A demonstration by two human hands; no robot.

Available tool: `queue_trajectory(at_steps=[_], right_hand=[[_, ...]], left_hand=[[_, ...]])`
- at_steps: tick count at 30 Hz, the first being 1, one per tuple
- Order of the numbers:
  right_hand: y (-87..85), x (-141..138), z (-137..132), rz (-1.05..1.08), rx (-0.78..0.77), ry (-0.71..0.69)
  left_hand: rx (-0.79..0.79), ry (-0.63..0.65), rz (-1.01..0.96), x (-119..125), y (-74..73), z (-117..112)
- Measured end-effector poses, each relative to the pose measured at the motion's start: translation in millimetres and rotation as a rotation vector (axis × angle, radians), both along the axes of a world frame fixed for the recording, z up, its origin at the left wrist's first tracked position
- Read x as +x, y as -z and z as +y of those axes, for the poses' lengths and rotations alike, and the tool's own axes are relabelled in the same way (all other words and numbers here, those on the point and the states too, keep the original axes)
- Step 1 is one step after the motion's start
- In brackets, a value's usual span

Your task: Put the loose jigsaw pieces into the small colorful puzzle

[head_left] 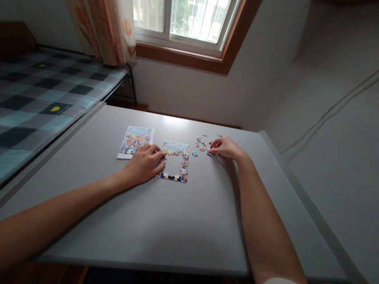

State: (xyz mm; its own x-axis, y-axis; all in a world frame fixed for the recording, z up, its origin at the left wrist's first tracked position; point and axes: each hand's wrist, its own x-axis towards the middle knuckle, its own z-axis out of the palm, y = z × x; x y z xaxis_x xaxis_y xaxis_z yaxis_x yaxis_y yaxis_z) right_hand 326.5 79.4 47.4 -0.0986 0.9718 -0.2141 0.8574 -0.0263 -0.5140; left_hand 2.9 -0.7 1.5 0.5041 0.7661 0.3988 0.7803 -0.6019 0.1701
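A jigsaw puzzle (pixel 185 164) lies on the table, its border and top rows joined around a bare middle. My left hand (pixel 145 162) rests over the puzzle's left edge, fingers spread and slightly bent, covering part of that side. To the right, several loose puzzle pieces (pixel 202 143) are scattered. Among them my right hand (pixel 225 147) has thumb and fingertips pinched together at a puzzle piece (pixel 209 153), mostly hidden by the fingers. A printed picture sheet (pixel 132 137) lies left of the puzzle, its lower right corner under or behind my left hand.
The grey-white table (pixel 168 220) has a raised rim along its right side (pixel 304 197). A bed with a checked cover (pixel 47 83) stands at the left, a curtain (pixel 101 17) behind it. A window (pixel 188 12) is ahead, and a cable (pixel 340 103) hangs along the right wall.
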Motion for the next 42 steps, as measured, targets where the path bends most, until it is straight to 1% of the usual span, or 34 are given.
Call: queue_trajectory(at_steps=[6,9,12,18,21,25,27,31,37,42], right_hand=[[-1.8,-2,-2,-0.026,0.004,0.009],[-0.8,-1,-1,-0.005,0.010,0.015],[0.2,-1,0,0.039,0.018,0.020],[-4.8,-1,-5,0.202,-0.046,0.022],[-7.3,0,-5,0.253,-0.006,0.024],[-2.7,3,-1,0.240,0.075,0.086],[1.5,4,2,0.225,0.087,0.109],[6.6,5,4,0.213,0.071,0.132],[5.1,2,1,0.214,0.042,0.159],[5.5,2,1,0.206,0.050,0.164]], left_hand=[[0.006,-0.010,0.015,0,0.1,0],[0.010,-0.009,0.018,1,-0.6,0],[0.017,-0.005,0.020,1,-1.2,0],[0.011,-0.001,0.014,0,-1.0,-1],[0.008,-0.001,0.011,0,-0.8,0],[0.016,-0.003,0.019,0,-0.2,0],[0.017,0.000,0.020,0,0.2,0],[0.010,0.001,0.011,0,0.8,0],[0.004,-0.001,0.007,1,-0.5,0],[-0.009,-0.003,-0.002,1,-1.0,-1]])
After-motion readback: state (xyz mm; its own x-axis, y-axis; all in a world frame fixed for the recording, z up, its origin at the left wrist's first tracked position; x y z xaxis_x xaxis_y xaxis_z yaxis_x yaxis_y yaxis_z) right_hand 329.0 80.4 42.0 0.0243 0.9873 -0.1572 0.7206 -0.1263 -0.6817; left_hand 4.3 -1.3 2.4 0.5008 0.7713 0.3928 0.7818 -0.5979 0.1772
